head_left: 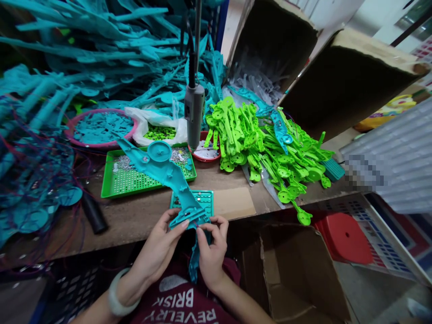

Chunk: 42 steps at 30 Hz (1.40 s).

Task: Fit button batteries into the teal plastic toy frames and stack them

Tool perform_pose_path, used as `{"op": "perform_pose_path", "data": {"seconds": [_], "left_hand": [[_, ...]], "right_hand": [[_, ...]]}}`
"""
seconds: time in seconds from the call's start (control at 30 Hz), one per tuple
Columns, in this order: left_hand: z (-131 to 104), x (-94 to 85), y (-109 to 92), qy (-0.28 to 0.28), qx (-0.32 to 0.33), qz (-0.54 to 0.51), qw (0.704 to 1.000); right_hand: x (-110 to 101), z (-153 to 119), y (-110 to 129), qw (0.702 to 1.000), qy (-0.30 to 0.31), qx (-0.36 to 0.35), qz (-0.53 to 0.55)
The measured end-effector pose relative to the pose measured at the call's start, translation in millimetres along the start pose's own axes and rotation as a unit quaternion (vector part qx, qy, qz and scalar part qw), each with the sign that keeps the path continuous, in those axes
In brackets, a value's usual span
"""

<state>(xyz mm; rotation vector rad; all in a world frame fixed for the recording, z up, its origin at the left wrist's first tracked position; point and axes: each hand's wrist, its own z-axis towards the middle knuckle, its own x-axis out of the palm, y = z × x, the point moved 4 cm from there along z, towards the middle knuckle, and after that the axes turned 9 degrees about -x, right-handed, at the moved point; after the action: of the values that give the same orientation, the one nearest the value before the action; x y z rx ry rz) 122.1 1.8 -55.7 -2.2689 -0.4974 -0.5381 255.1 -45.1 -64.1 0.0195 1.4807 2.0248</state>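
Observation:
A long teal plastic part (175, 180) slants up and to the left from my hands, its round cup over a green tray. My left hand (165, 245) grips its lower end from the left, thumb on top. From the right, my right hand (213, 247) pinches at the same end, thumb and fingertips close together; anything small between them is too tiny to tell. The part's lower piece hangs toward my lap. Just behind my hands lies a small teal tray (206, 198) with little pieces in it.
A green tray (135, 184) of metal bits, a pink basket (101, 145) and a grey electric screwdriver (195, 117) stand ahead. Lime green parts (243, 130) pile at right; teal parts (101, 54) heap at left. A black handle (93, 213) lies near the table edge.

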Motion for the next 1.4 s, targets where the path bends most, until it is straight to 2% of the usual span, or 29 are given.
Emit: {"op": "perform_pose_path", "data": {"seconds": [0.23, 0.4, 0.47, 0.53, 0.6, 0.67, 0.73, 0.8, 0.87, 0.93, 1.1, 1.23, 1.27, 1.3, 1.33, 1.4], "left_hand": [[2.5, 2.8, 0.9, 0.013, 0.018, 0.048, 0.999], [3.3, -0.9, 3.4, -0.019, 0.072, 0.097, 0.992], [1.7, -1.2, 3.0, -0.038, 0.106, 0.145, 0.983], [-0.1, -0.5, 2.5, -0.052, 0.134, 0.193, 0.971], [-1.1, 0.4, 2.7, -0.051, 0.150, 0.225, 0.961], [-0.4, 0.5, 3.8, -0.042, 0.156, 0.231, 0.960], [2.3, -0.5, 5.8, -0.031, 0.151, 0.222, 0.963], [6.5, -1.1, 7.9, -0.017, 0.142, 0.212, 0.967], [11.3, -0.1, 9.4, 0.001, 0.134, 0.211, 0.968], [16.1, 1.9, 9.0, 0.006, 0.138, 0.219, 0.966], [27.8, 6.0, 9.6, -0.018, 0.125, 0.220, 0.967], [34.7, 5.7, 13.7, -0.001, 0.125, 0.207, 0.970], [35.8, 4.9, 14.7, 0.005, 0.119, 0.204, 0.972], [36.5, 4.3, 15.6, 0.013, 0.107, 0.199, 0.974], [36.4, 3.9, 16.3, 0.020, 0.090, 0.190, 0.977], [33.1, 6.0, 17.0, 0.037, 0.051, 0.164, 0.984]], "right_hand": [[0.7, 1.4, 0.6, 1.000, 0.002, -0.005, -0.009], [-3.9, 17.3, 16.3, 0.996, -0.024, -0.057, -0.069], [-3.4, 33.0, 28.9, 0.991, 0.012, -0.087, -0.103], [0.0, 50.3, 38.7, 0.985, 0.094, -0.099, -0.105], [2.1, 65.1, 42.0, 0.980, 0.170, -0.085, -0.066], [1.8, 76.0, 38.2, 0.977, 0.206, -0.051, 0.018], [-0.5, 83.9, 27.9, 0.975, 0.173, 0.006, 0.140], [-1.5, 88.0, 13.5, 0.959, 0.095, 0.083, 0.255], [1.2, 88.6, 1.8, 0.939, 0.031, 0.140, 0.312], [6.2, 88.1, -3.2, 0.934, 0.007, 0.157, 0.322], [12.1, 85.0, -1.2, 0.951, -0.004, 0.121, 0.284], [3.0, 86.0, 13.5, 0.981, 0.021, -0.006, 0.191], [-3.9, 89.8, 18.2, 0.986, 0.007, -0.043, 0.163], [-14.1, 95.7, 21.9, 0.987, -0.031, -0.072, 0.140], [-27.8, 103.6, 23.7, 0.983, -0.096, -0.089, 0.128], [-60.8, 122.5, 20.2, 0.955, -0.247, -0.082, 0.145]]}}
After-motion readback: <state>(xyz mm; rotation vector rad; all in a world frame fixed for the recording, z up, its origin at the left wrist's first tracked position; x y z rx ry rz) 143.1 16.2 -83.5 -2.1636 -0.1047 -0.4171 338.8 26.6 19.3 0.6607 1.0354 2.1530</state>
